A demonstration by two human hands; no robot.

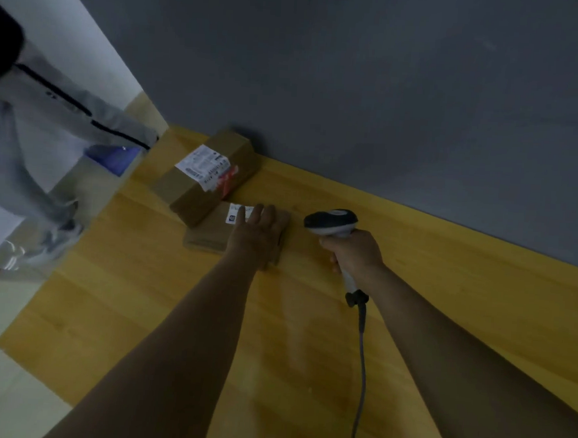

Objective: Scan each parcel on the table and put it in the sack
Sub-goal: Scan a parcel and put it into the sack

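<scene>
While the right hand grips one scanner, two parcels lie nearby.

Dim, underexposed frame, soft blur throughout, wide-angle tilt and stretching at edges, brighter strip at far left

We can read nothing outright, all print is too blurred. Larger parcel, at 11 o'clock of the flat parcel: white shipping label with dark print lines and a barcode-like strip, red marks at the label's 4 o'clock side. Flat parcel: small white label with a dark square code at its 12 o'clock edge, partly under the left hand. No mark is legible on the scanner
</scene>
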